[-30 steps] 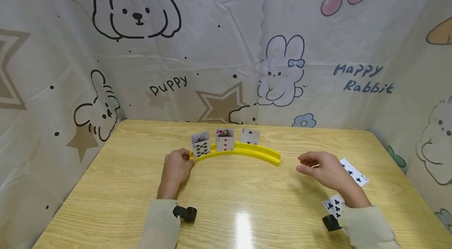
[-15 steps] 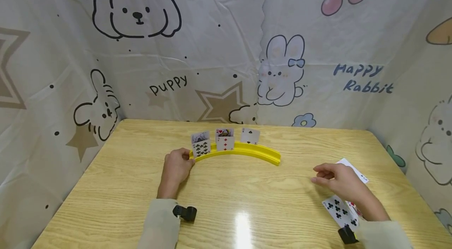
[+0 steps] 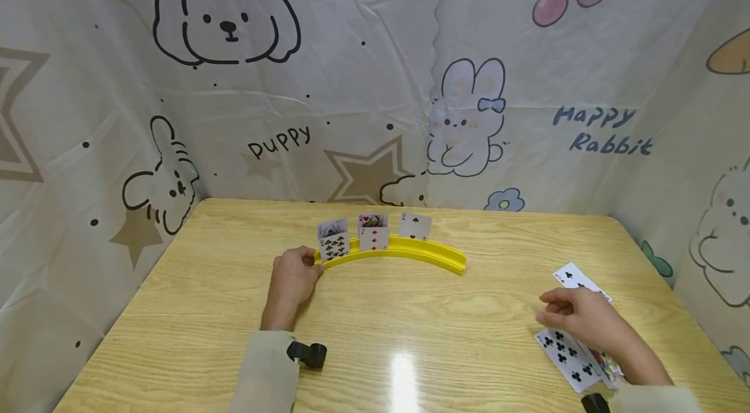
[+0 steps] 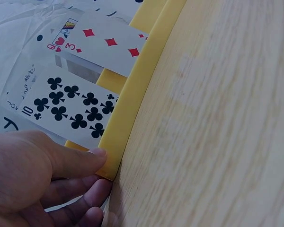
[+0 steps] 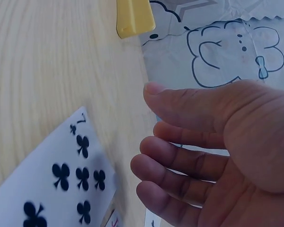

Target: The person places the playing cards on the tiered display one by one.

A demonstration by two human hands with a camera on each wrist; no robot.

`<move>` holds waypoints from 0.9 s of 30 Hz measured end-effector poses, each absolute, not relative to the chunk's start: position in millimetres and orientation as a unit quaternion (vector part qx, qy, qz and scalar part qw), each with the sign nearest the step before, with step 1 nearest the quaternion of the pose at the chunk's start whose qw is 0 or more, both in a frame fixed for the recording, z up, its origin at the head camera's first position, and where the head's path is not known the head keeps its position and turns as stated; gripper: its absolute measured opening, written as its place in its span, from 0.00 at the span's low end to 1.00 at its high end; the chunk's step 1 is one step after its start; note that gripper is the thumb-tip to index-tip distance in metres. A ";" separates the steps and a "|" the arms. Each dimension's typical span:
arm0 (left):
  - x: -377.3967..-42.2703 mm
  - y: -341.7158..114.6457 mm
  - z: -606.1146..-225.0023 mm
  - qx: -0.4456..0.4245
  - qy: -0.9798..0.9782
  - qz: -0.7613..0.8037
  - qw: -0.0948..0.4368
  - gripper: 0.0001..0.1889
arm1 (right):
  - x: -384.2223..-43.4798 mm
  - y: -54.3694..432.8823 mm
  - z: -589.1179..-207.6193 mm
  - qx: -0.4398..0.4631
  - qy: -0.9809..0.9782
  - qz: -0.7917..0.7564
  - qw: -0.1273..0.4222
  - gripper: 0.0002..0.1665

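My left hand [image 3: 295, 276] pinches the left end of a curved yellow playing card holder [image 3: 418, 247], thumb on its front in the left wrist view. In the holder stand a ten of clubs [image 4: 72, 106] before a joker [image 3: 332, 228], and a three of diamonds [image 4: 109, 43] before a queen of hearts [image 3: 372, 220]. A single spade card [image 3: 415, 226] stands to their right. My right hand [image 3: 586, 316] holds nothing, its fingers loosely bent above the loose cards. Below it lies a seven of clubs [image 5: 71, 177], overlapping a partly hidden picture card [image 3: 611, 367].
Another club card [image 3: 571, 274] lies just beyond the right hand, partly covered by it. The wooden table [image 3: 410, 322] ends at a printed cloth backdrop [image 3: 375, 74] behind and at the sides. A black wrist camera [image 3: 309, 354] sits on the left sleeve.
My right hand has moved right and toward me, from near the holder's right end to over the loose cards, showing more of the seven of clubs. The left hand and holder have stayed put.
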State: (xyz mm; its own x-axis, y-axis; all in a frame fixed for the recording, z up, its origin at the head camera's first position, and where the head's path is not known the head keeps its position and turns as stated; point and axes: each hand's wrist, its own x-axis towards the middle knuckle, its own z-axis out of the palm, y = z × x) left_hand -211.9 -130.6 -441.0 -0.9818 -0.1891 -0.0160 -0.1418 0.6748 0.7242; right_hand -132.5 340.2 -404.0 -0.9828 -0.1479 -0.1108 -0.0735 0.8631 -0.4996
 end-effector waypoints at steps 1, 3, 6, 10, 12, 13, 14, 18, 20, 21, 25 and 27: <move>-211.7 -130.5 -441.0 0.091 -0.914 -0.393 0.030 0.17 | -132.1 341.3 -404.1 -0.055 0.963 -0.254 0.076 0.26; -211.3 -130.5 -440.9 0.090 -0.915 -0.393 0.031 0.17 | -131.2 343.5 -404.3 -0.051 0.964 -0.249 0.079 0.26; -211.0 -130.6 -441.0 0.089 -0.915 -0.393 0.033 0.17 | -129.1 346.5 -404.9 -0.047 0.967 -0.238 0.079 0.26; -211.2 -130.7 -442.1 0.090 -0.915 -0.393 0.032 0.17 | -125.4 350.7 -406.1 -0.044 0.968 -0.234 0.083 0.26; -211.5 -130.8 -442.8 0.090 -0.914 -0.393 0.031 0.17 | -123.5 353.1 -406.8 -0.041 0.967 -0.235 0.087 0.26; -211.6 -130.9 -443.2 0.091 -0.914 -0.393 0.030 0.17 | -122.6 354.3 -407.2 -0.040 0.967 -0.237 0.089 0.25; -211.7 -131.0 -443.4 0.091 -0.915 -0.393 0.029 0.17 | -121.7 355.6 -407.5 -0.039 0.966 -0.239 0.090 0.25; -212.4 -131.5 -444.3 0.090 -0.915 -0.393 0.030 0.17 | -117.7 360.3 -410.0 -0.045 0.967 -0.238 0.079 0.24; -212.6 -131.8 -444.4 0.089 -0.914 -0.393 0.031 0.17 | -116.3 362.1 -411.4 -0.050 0.969 -0.232 0.073 0.24; -212.7 -131.9 -444.4 0.089 -0.914 -0.394 0.031 0.17 | -116.0 362.8 -412.2 -0.052 0.969 -0.230 0.072 0.24; -212.5 -131.9 -443.8 0.088 -0.915 -0.393 0.031 0.17 | -115.8 363.6 -415.0 -0.050 0.971 -0.219 0.076 0.25; -212.1 -131.6 -443.0 0.088 -0.914 -0.394 0.031 0.17 | -116.1 363.2 -416.6 -0.046 0.972 -0.217 0.082 0.26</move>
State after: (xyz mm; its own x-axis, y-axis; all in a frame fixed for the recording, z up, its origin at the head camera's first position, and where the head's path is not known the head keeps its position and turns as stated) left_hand -212.1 -131.6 -443.0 -0.9826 -0.1852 -0.0121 -0.1361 0.6746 0.7256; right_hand -116.1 363.2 -416.6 -0.9823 -0.1244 -0.1401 -0.0531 0.9020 -0.4284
